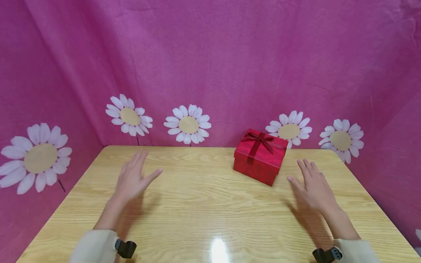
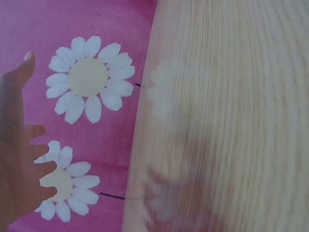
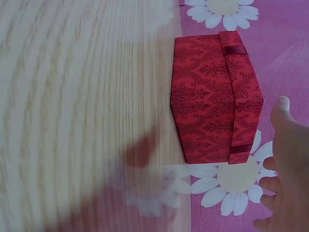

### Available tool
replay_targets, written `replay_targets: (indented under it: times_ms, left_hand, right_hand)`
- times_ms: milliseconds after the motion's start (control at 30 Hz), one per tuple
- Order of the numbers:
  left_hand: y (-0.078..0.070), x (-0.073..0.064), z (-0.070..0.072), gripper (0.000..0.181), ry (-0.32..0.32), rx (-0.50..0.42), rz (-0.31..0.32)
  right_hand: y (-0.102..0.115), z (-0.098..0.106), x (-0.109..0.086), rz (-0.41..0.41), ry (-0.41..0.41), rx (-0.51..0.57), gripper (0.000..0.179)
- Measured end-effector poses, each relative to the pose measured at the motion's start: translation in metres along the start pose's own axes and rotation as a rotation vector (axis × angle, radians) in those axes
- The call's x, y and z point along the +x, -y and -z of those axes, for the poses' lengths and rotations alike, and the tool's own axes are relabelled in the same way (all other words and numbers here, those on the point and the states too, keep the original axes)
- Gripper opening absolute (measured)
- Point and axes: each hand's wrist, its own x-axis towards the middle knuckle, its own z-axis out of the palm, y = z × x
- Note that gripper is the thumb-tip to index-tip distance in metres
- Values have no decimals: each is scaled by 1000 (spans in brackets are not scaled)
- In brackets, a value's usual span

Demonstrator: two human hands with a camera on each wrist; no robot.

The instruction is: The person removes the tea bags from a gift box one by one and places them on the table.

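A red patterned gift box (image 1: 254, 164) with a lid and a dark red ribbon bow (image 1: 260, 140) stands toward the back right of the table. My right hand (image 1: 314, 188) hovers to the right of the box, apart from it, fingers extended and thumb spread. In the right wrist view the box (image 3: 205, 99) shows its side and lid edge, with the hand (image 3: 294, 159) at the right edge of the picture. Over the left part of the table my left hand (image 1: 131, 179) is held with fingers stretched and thumb out, holding nothing. The left wrist view shows that hand (image 2: 19, 150) near no object.
The light wood table (image 1: 184, 204) has rounded back corners. Behind it and along both sides hangs a pink cloth (image 1: 210, 73) printed with large white daisies (image 1: 188, 125). Dark wrist cameras (image 1: 125, 248) sit at both pale sleeves (image 1: 95, 246). A bright reflection lies near the table's front.
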Motion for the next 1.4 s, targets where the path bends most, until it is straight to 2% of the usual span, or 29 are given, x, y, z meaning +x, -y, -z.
replay_targets:
  times_ms: [300, 533, 833, 1200, 1400]
  left_hand:
    - [-11, 27, -15, 71, 11, -179, 6]
    - [-30, 48, -31, 71, 59, -135, -50]
    - [-53, 79, -59, 70, 148, -204, -45]
    - [-96, 111, -94, 66, 231, -443, -8]
    - [-120, 123, -107, 64, 286, -411, -1]
  right_hand:
    - [0, 5, 12, -8, 3, 37, 70]
    - [3, 9, 18, 12, -28, 96, 63]
    - [10, 14, 30, 35, -75, 108, 58]
    - [16, 4, 35, 34, -97, 153, 53]
    - [17, -1, 36, 25, -114, 199, 51]
